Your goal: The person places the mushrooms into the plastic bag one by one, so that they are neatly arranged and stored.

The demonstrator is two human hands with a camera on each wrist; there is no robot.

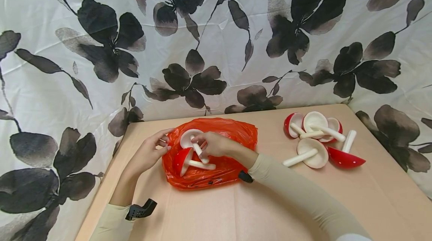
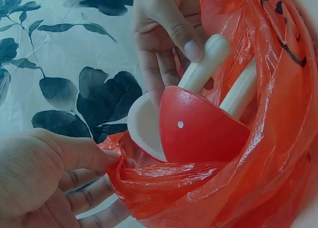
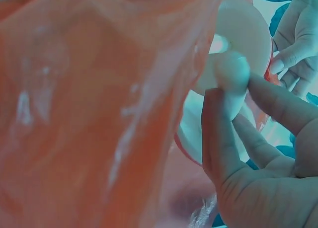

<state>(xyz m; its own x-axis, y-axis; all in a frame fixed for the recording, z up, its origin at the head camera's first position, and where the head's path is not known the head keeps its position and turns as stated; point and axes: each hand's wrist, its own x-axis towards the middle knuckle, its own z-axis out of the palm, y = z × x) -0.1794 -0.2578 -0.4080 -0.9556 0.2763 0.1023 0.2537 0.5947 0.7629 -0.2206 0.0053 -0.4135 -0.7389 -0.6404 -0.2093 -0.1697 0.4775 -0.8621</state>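
Note:
A crinkled red plastic bag (image 1: 233, 132) lies on the table, its mouth toward my left hand (image 1: 150, 152). That hand pinches the bag's rim between thumb and fingers, clearest in the left wrist view. With thumb and fingertips, my right hand (image 1: 216, 144) holds the white stem of a toy mushroom (image 1: 186, 139) at the bag's mouth. The pale underside of its cap shows in the head view. Just in front of it a second toy mushroom (image 1: 182, 160), red-capped with a white stem, lies tilted at the opening. The bag's inside is mostly hidden.
Several more red-and-white toy mushrooms (image 1: 312, 153) lie in a loose group on the table's right side, one with its stem up (image 1: 347, 158). The wooden table (image 1: 209, 214) ends at a white cloth (image 1: 236, 38) printed with dark flowers.

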